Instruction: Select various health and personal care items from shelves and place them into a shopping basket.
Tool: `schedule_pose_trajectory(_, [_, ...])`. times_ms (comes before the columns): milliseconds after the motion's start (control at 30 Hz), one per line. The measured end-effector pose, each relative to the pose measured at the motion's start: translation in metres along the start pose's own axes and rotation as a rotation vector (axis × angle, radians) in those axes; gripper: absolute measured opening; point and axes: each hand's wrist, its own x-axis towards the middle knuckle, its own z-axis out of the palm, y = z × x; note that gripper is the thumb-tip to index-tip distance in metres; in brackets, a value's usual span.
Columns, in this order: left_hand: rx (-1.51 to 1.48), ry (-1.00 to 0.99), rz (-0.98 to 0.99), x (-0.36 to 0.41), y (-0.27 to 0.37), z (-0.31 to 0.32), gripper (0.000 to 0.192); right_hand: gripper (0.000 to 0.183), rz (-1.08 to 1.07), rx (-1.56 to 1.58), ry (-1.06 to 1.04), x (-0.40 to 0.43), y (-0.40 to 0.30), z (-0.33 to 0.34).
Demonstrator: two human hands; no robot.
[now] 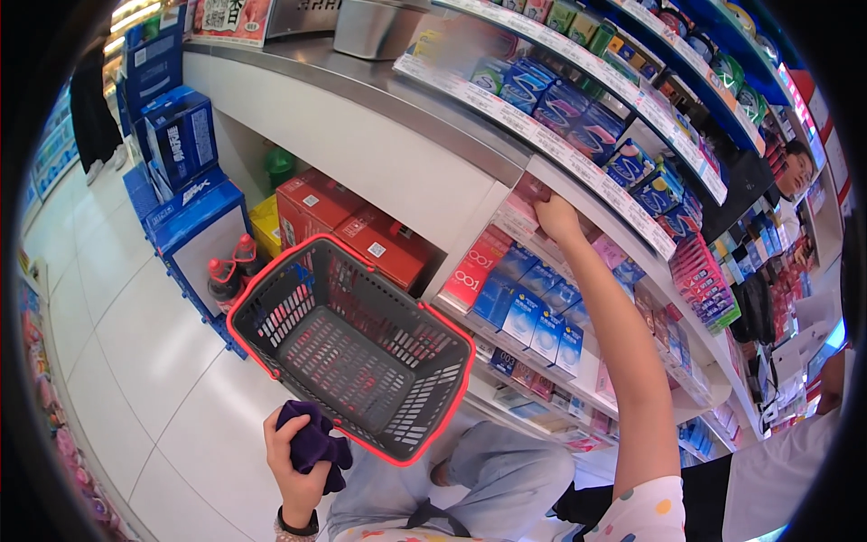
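My left hand is closed around a bunched dark purple cloth, just below a shopping basket. The empty grey plastic basket with a red rim lies in front of my knees; what bears it is hidden. My right hand reaches into the upper shelf of a white display unit, its fingers at a pink box. The fingertips are partly hidden, so whether they grip the box cannot be told. Below that arm stand red boxes and blue-and-white boxes in rows.
Above my right hand, curved shelves with price strips hold gum packs. Red cartons, dark drink bottles and stacked blue boxes stand left of the unit. People stand at the far left and at the right, one close beside me.
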Motion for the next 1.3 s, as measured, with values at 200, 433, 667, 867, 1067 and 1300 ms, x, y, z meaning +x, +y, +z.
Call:
schedule_pose_trajectory(200, [0.031, -0.032, 0.007, -0.010, -0.008, -0.002, 0.053, 0.047, 0.082, 0.184, -0.149, -0.009, 0.003, -0.005])
schedule_pose_trajectory(433, [-0.021, -0.082, 0.029, -0.009, -0.006, 0.004, 0.053, 0.045, 0.076, 0.269, -0.062, 0.009, 0.023, 0.004])
schedule_pose_trajectory(667, [0.019, -0.095, 0.022, -0.012, -0.014, -0.002, 0.054, 0.043, 0.084, 0.328, -0.067, 0.009, 0.011, 0.005])
schedule_pose_trajectory(867, [-0.021, -0.110, -0.013, -0.009, -0.012, 0.001, 0.053, 0.043, 0.005, 0.066, -0.143, 0.002, 0.003, -0.013])
schedule_pose_trajectory(1067, [-0.072, -0.109, -0.029, -0.009, -0.011, 0.003, 0.053, 0.052, -0.106, -0.219, 0.068, -0.021, -0.005, -0.009])
schedule_pose_trajectory(1300, [-0.018, -0.130, -0.004, -0.004, -0.009, 0.009, 0.052, 0.043, -0.227, -0.085, 0.010, -0.008, 0.018, -0.012])
